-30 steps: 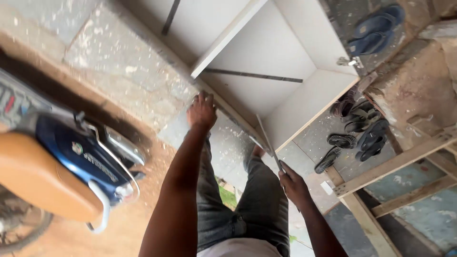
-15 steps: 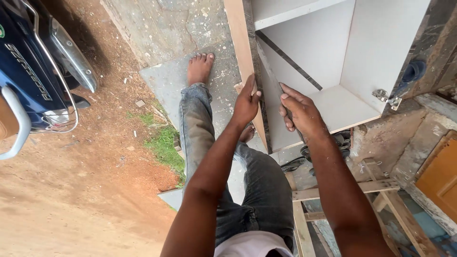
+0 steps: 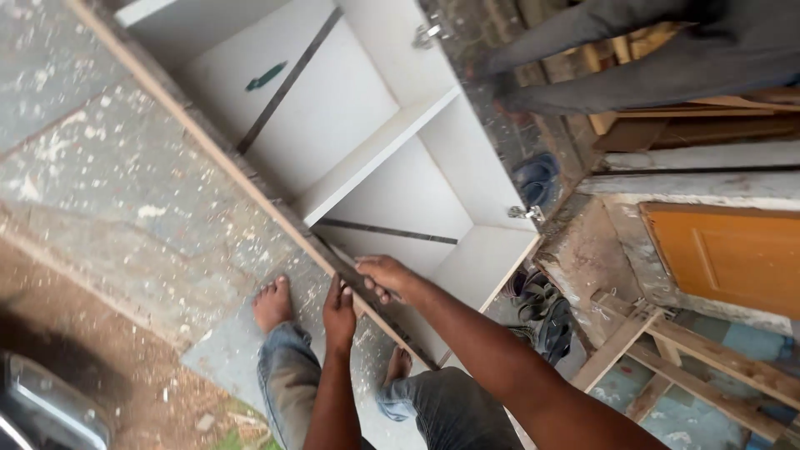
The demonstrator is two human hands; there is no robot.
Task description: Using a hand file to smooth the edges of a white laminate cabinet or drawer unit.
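1. The white laminated cabinet carcass (image 3: 367, 142) lies on its back on the speckled grey stone paving (image 3: 100, 192), its open front facing up, running from the far left to the near middle of the scene.
2. Inside, a white shelf board (image 3: 375, 150) splits it into two bays; a dark strip crosses the back panel of each bay, and two metal hinges sit on the right side wall.
3. The near-left side panel (image 3: 250, 179) shows a raw brown edge along its whole length.
4. The left hand (image 3: 339, 308) rests flat, fingers straight, against that panel's outer face.
5. The right hand (image 3: 383, 275) curls over the panel's top edge, gripping it just beside the left hand.
6. Bare feet stand on the paving close against the panel.
7. Left of the cabinet the paving lies open; on the right, dark sandals (image 3: 542, 308), a timber frame (image 3: 667, 358) and an orange door panel (image 3: 725, 254) crowd close.
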